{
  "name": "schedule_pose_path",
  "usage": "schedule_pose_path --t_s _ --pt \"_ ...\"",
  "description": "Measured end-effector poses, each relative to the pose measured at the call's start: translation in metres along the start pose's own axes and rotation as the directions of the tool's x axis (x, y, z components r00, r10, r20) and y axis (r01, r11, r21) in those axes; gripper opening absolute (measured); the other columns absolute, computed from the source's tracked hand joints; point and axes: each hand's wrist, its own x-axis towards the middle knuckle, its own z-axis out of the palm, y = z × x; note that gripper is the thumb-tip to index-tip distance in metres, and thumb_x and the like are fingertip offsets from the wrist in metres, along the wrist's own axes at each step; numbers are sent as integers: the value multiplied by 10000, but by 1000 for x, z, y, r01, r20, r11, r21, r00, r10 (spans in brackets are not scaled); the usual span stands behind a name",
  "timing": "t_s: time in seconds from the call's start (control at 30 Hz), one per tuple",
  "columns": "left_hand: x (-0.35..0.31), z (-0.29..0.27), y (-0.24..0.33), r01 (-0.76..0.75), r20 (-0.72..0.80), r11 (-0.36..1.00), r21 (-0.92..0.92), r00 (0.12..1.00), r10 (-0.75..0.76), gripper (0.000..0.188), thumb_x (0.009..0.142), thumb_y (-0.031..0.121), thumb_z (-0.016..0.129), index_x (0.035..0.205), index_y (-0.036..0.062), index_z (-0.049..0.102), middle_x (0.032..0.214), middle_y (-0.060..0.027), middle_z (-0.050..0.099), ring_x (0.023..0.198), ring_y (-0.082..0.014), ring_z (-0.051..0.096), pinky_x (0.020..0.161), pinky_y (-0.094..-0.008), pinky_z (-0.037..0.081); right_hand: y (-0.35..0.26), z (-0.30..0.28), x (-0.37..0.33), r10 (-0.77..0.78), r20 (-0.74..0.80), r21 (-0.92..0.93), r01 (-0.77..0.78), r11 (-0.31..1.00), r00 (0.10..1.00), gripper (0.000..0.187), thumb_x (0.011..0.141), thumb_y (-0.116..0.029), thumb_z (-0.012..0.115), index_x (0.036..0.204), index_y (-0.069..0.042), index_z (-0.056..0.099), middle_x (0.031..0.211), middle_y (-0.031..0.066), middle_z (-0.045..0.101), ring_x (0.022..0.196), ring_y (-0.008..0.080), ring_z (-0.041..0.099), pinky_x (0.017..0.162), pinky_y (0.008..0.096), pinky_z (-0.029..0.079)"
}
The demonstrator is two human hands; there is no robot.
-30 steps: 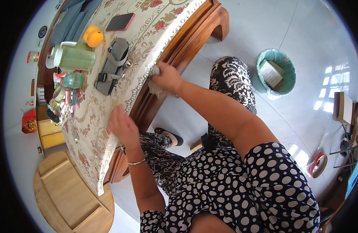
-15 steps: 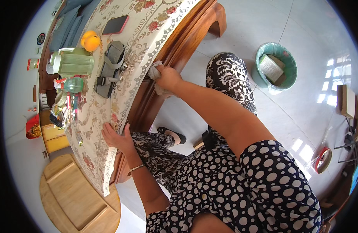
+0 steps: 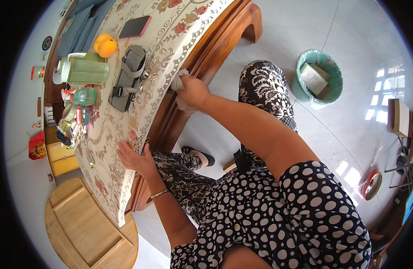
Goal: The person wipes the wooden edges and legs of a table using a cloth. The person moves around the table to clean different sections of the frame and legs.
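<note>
A bunched grey cloth (image 3: 185, 104) is in my right hand (image 3: 195, 93), pressed against the carved wooden side of the table (image 3: 206, 58) just below its top edge. My fingers wrap round the cloth, and part of it hangs below the hand. My left hand (image 3: 137, 159) lies flat with fingers apart on the flowered tablecloth (image 3: 114, 148), near the table's edge. On the tablecloth beyond my hands are a grey strapped pouch (image 3: 128, 80), a phone (image 3: 134, 27) with a red rim, and orange fruits (image 3: 107, 47).
A green pitcher (image 3: 87, 71), a green glass jar (image 3: 84, 96) and small clutter stand at the table's far side. A lined green bin (image 3: 334, 85) holding boxes is on the floor at right. A wooden stool (image 3: 81, 219) sits lower left. My knee is beside the table.
Both hands stay almost in place. The cloth in my right hand has shifted very slightly along the wooden edge, and the whole view has moved a little.
</note>
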Motion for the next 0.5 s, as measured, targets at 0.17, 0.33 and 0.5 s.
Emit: schedule_pose_path --t_s 0.17,0.33,0.5 --pt "-2 0 -1 12 4 1000 1 1000 -12 827 823 423 699 1471 54 340 1494 -135 381 1365 -414 310 1095 -568 226 -13 -1 -2 -55 -58 80 59 995 997 372 766 -148 614 1111 -23 557 1132 236 594 1013 402 607 882 457 496" --pt "2 0 1 -10 -8 1000 -5 1000 10 830 826 412 700 1475 50 331 1495 -135 380 1362 -414 316 1093 -566 234 7 -1 -5 106 9 -26 -106 994 994 395 777 -168 623 1122 4 538 1111 240 598 1013 406 594 879 447 485" --pt "1 -1 -1 -37 -31 999 -5 999 37 825 827 407 701 1473 48 335 1493 -141 383 1354 -415 328 1085 -565 251 -10 0 -2 37 17 53 -38 998 999 362 776 -142 606 1097 10 534 1125 255 588 997 411 609 869 464 499"
